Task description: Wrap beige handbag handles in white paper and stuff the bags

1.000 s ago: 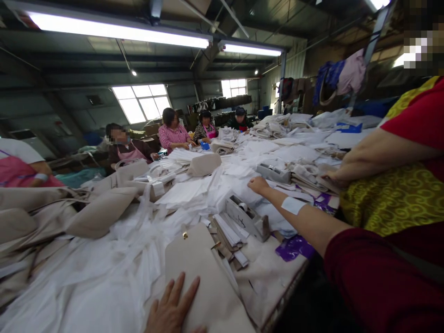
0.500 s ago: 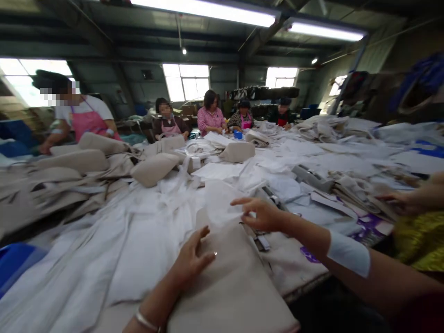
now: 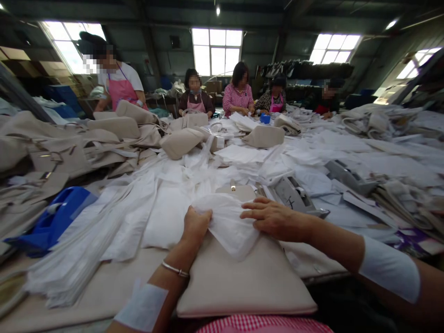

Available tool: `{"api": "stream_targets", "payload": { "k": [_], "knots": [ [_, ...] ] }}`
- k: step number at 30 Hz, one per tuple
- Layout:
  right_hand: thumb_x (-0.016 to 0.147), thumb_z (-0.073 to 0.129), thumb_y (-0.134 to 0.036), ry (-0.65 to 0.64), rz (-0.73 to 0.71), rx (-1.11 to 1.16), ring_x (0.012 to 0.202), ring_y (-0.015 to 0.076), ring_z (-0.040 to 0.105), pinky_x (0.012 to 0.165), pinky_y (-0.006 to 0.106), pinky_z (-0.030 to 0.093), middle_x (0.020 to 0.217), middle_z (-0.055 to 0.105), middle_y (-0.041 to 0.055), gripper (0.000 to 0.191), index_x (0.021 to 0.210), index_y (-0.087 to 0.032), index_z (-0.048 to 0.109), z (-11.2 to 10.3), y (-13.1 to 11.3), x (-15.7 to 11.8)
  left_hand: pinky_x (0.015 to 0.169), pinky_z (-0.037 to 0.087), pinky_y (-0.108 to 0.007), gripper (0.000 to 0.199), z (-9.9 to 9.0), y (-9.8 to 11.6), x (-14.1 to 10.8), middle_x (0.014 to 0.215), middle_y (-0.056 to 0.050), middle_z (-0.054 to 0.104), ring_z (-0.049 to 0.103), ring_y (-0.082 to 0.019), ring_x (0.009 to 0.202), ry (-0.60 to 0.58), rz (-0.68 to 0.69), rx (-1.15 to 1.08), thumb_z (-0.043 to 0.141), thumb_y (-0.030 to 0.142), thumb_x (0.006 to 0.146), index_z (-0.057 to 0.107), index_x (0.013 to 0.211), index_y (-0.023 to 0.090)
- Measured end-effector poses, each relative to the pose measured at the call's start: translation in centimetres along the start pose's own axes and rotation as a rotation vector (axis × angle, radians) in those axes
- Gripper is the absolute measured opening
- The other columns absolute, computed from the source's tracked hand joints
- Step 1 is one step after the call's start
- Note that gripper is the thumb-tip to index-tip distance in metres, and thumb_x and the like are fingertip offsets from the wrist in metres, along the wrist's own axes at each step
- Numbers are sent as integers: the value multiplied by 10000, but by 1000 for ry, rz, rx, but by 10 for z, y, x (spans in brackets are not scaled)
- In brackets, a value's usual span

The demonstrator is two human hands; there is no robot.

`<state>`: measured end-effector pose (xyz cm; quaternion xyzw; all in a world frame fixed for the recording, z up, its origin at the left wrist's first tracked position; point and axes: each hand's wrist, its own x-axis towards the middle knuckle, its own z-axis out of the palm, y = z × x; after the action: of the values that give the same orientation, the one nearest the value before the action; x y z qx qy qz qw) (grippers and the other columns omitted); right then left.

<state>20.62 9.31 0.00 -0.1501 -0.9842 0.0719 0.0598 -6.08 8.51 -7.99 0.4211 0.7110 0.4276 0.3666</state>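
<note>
Left hand (image 3: 197, 225) pinches the filmy sheet (image 3: 233, 229) over the bag (image 3: 244, 284); can't tell if right hand (image 3: 275, 219) grips too. Easy tension, no yanking.

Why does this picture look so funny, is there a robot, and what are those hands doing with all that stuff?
There's no robot here! A person wears a camera on their head, looking forward and down, so you see their own two bare hands.

The left hand pinches a thin, crumpled white sheet. The right hand reaches to its other side; I can't tell whether it grips. Beneath the sheet is a flat cream bag.

On the table are heaps of white paper, more cream bags to the left, a blue tape holder and grey tape holders. Across it are other people.
</note>
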Motion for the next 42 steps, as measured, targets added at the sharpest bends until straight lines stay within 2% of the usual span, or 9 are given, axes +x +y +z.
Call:
{"api": "stream_targets", "payload": {
  "k": [4,10,16,19,22,28,33,37,42],
  "knots": [
    [853,497,-62,30,150,-74,1339,288,433,1095,498,272,1343,595,82,254,819,-197,709,3,26,-15,682,558,-304,736,-13,-2,-9,1311,-215,559,694,-185,748,3,-34,131,623,306,798,343,1444,92],
    [651,513,21,-92,255,-6,1242,294,525,1037,474,347,1199,684,38,358,790,-224,735,3,59,-17,953,466,-366,791,-30,6,-41,1178,-205,646,611,-295,1129,-44,239,524,600,257,774,291,1470,44],
    [759,454,-62,124,362,186,978,212,659,910,335,479,1053,728,48,380,966,-202,740,-24,30,43,861,491,-368,807,-31,11,-50,1046,-196,693,662,-296,1009,-96,274,612,570,254,794,230,1504,77],
    [891,513,-304,55,439,190,1050,286,640,925,410,476,1135,699,125,346,1168,-167,670,0,-1,73,828,498,-363,826,-33,7,-53,1016,-170,704,683,-283,936,-112,287,611,570,253,794,199,1514,91],
    [872,539,-536,-110,501,180,1240,413,500,996,581,385,1372,530,227,612,1322,-121,563,42,-21,82,887,482,-362,811,-39,0,-58,1124,-189,679,662,-281,1022,-112,276,620,565,244,797,214,1508,77],
    [896,396,-667,-195,437,239,1418,421,234,1094,644,187,1564,235,213,807,1517,-162,295,73,-19,72,988,437,-347,766,-54,4,-48,1384,-172,541,608,-281,1134,-241,219,478,619,342,774,371,1458,101],
    [897,414,-661,-172,393,278,1422,414,229,1089,652,176,1572,220,199,782,1531,-230,260,71,-15,72,785,494,-319,769,-50,24,-8,942,-133,722,675,-263,874,-255,99,385,633,544,768,503,1376,91],
    [901,406,-663,-173,348,268,1423,410,231,1078,657,181,1580,210,181,746,1528,-289,252,73,-11,70,647,468,-258,660,-38,18,9,819,-78,699,640,-191,723,-215,76,361,667,326,759,519,1347,65],
    [879,397,-706,-178,303,259,1419,422,231,1075,673,161,1576,226,173,765,1516,-298,287,68,-2,65,705,470,-258,616,-36,-3,3,753,-30,661,624,-170,725,-199,122,419,593,236,796,471,1375,63]
  ]
}}
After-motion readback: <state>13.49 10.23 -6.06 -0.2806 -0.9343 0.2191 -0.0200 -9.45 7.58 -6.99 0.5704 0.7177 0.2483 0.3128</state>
